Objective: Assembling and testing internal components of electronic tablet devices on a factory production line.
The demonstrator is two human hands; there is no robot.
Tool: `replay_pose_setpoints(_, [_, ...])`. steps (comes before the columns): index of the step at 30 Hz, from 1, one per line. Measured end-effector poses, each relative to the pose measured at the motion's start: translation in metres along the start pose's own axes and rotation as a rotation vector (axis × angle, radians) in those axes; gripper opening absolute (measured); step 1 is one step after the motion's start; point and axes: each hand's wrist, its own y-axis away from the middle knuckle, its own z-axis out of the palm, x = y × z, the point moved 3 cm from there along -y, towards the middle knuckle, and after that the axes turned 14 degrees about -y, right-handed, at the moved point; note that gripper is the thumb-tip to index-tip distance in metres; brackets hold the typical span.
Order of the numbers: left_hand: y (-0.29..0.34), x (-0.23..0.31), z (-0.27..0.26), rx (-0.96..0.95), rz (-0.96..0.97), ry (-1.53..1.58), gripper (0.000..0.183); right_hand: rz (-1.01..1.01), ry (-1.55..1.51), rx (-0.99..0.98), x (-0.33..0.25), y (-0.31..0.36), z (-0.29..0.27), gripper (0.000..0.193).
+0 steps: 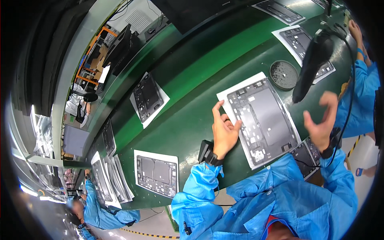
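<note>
A tablet casing [268, 120] with its inner parts exposed lies on a white sheet [225, 96] in front of me. My left hand [226, 134] is at the casing's left edge, index finger stretched and the other fingers loosely bent, nothing visible in it. To the right of the casing, my right hand [322, 122] is raised with thumb and forefinger spread, also without anything visible in it. Above that hand hangs a long black object [314, 64] with a cable; its kind I cannot make out. A round grey dish [284, 75] with a dotted surface sits beyond the casing.
More opened tablet casings lie on the green bench [192, 108], including one at lower left [157, 172] and one at far left [149, 98]. Sheets are stacked [116, 176] at the bench's left end. Co-workers in blue sit at left [96, 208] and right [360, 92].
</note>
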Motion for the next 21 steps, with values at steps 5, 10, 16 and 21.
replay_pose_setpoints(5, [0.010, 0.047, 0.000, 0.246, 0.309, -0.763, 0.088, 0.078, -0.529, -0.164, -0.029, -0.080, 0.068, 0.075])
replay_pose_setpoints(10, [-0.038, 0.046, 0.023, 0.226, 0.572, -0.622, 0.034, 0.186, -0.822, -0.111, 0.000, -0.120, 0.112, 0.039])
replay_pose_setpoints(16, [-0.062, 0.018, 0.032, 0.216, 0.564, -0.456, 0.018, 0.162, -0.897, 0.103, 0.086, -0.132, 0.094, 0.031])
replay_pose_setpoints(21, [-0.063, 0.021, 0.031, 0.203, 0.531, -0.489, 0.018, 0.097, -0.900, 0.156, 0.108, -0.134, 0.080, 0.025])
